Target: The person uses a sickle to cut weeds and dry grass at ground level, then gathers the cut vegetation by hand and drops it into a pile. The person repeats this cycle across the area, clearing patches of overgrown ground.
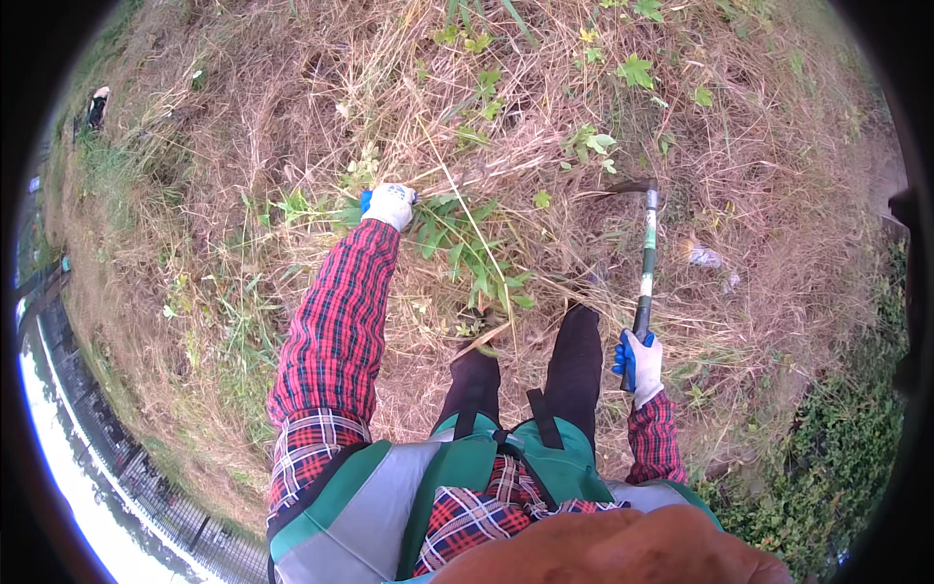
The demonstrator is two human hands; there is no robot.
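Observation:
My left hand (390, 206), in a white glove with blue coating, is closed around a bunch of green leafy weeds (456, 237) mixed with dry stalks. The leaves hang out to the right of the fist, above my feet. In my right hand (641, 365), gloved the same way, is the handle of a sickle (648, 248). Its dark curved blade (624, 187) points left at the far end of the handle, close over the dry grass (569, 241). A long pale stalk (467, 212) crosses between the hands.
Dry cut grass covers the ground around my dark trousers (573, 358). Pale litter (704, 255) lies right of the sickle. A green hedge (810, 467) borders the lower right. At the left rim runs a fence (146, 496), and a dark object (97, 108) sits at the upper left.

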